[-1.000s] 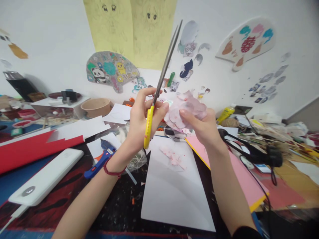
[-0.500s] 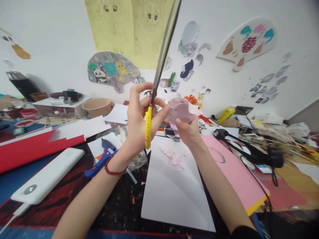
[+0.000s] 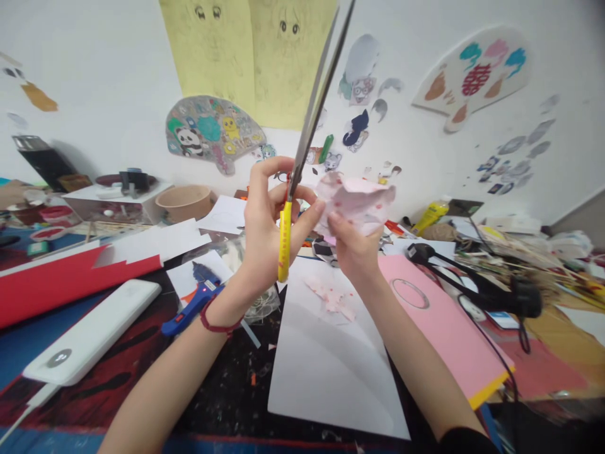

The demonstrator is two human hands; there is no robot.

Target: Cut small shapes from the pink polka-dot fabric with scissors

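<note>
My left hand holds scissors with yellow handles, the blades pointing up and a little right. Its thumb and fingertips meet the left edge of a crumpled pale pink piece with reddish spots. My right hand pinches that same piece from below, thumb on its near side. Beneath the hands lies a white sheet, with thin pink spotted scraps on its upper part.
A blue glue gun and a white power bank lie at left, near red card. Right of the sheet are pink card and a black device with a cable. A round tan container stands behind.
The pink piece has opened out and spread to the right, turning in my right hand. My left hand and the scissors have shifted slightly right.
</note>
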